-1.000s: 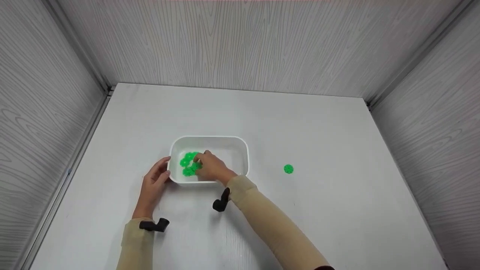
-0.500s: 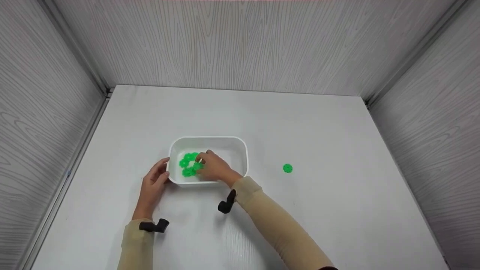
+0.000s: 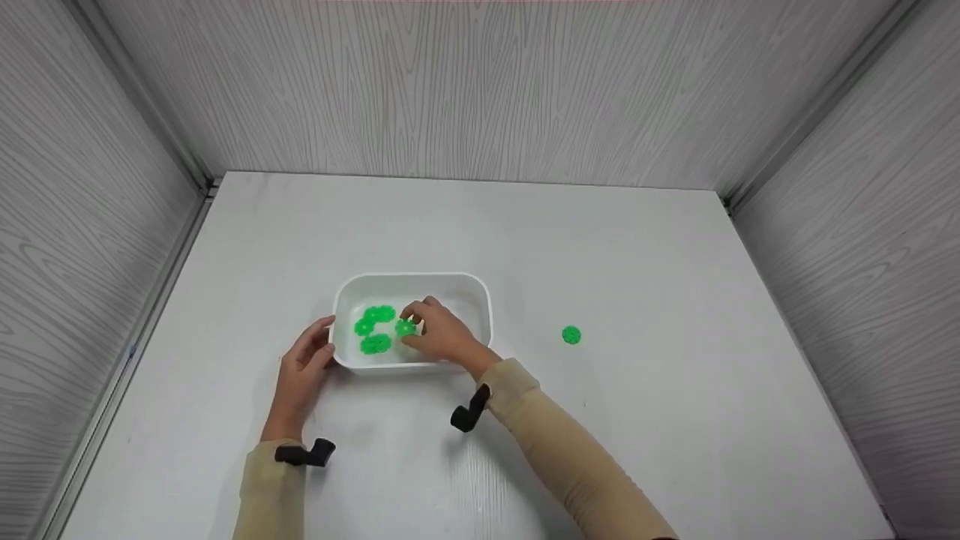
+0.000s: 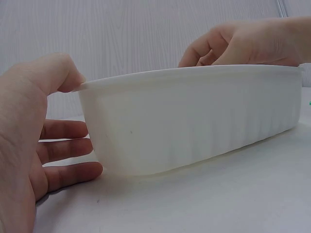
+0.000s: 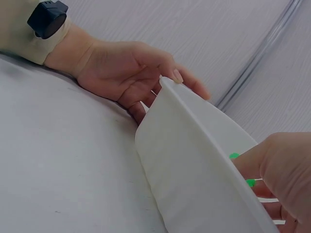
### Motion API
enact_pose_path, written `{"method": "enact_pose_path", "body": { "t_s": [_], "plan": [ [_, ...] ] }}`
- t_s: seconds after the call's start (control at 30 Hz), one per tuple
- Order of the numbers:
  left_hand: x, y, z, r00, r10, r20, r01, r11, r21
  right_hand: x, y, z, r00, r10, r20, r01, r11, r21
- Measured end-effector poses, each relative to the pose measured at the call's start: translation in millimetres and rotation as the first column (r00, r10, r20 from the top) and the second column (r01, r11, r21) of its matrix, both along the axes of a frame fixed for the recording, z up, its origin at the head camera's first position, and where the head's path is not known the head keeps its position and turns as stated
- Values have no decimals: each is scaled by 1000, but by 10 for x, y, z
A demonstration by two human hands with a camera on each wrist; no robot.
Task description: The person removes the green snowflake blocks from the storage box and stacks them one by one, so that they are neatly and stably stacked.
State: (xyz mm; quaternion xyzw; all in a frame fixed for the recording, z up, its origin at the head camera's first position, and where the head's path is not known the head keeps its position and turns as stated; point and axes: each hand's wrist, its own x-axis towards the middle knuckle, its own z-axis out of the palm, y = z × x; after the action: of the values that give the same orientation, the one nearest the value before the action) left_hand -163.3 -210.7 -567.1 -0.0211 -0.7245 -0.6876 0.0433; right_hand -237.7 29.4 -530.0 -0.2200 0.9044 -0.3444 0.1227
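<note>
A white plastic box (image 3: 409, 366) stands on the table, with several green flower-shaped plastic discs (image 3: 376, 343) inside at its left. My left hand (image 3: 301, 375) holds the box at its left end; in the left wrist view the thumb is on the rim and the other fingers lie against the end wall. My right hand (image 3: 442, 330) is inside the box, pinching one green disc (image 3: 405, 328) between thumb and fingers. In the right wrist view the box wall and my right hand hide most of the discs, leaving bits of green (image 5: 250, 182) showing.
One more green disc (image 3: 571, 334) lies on the white table (image 3: 660, 420) to the right of the box. Grey wood-grain panels (image 3: 465, 90) enclose the table at the back and both sides.
My right hand has drawn slightly right within the box, separating the pinched disc from the others there. My left hand keeps its hold on the box.
</note>
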Motion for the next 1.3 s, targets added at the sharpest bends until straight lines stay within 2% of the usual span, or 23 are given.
{"method": "enact_pose_path", "body": {
  "t_s": [0.33,0.6,0.87,1.1,1.3],
  "plan": [
    [26,14,32,999,-21,-31,21,1000,-6,4,281,38,997,-20,-72,15,998,-67],
    [21,5,17,1000,-11,-9,11,1000,14,4,495,111,992,-50,-112,36,992,-125],
    [27,13,32,998,-25,-59,24,999,-24,4,686,155,984,-81,-160,49,980,-193],
    [21,13,18,1000,-6,-14,7,1000,16,27,837,202,975,-109,-192,64,971,-231],
    [28,28,53,1000,-11,-21,11,1000,-18,41,993,190,968,-151,-198,99,963,-250]
  ]
}}
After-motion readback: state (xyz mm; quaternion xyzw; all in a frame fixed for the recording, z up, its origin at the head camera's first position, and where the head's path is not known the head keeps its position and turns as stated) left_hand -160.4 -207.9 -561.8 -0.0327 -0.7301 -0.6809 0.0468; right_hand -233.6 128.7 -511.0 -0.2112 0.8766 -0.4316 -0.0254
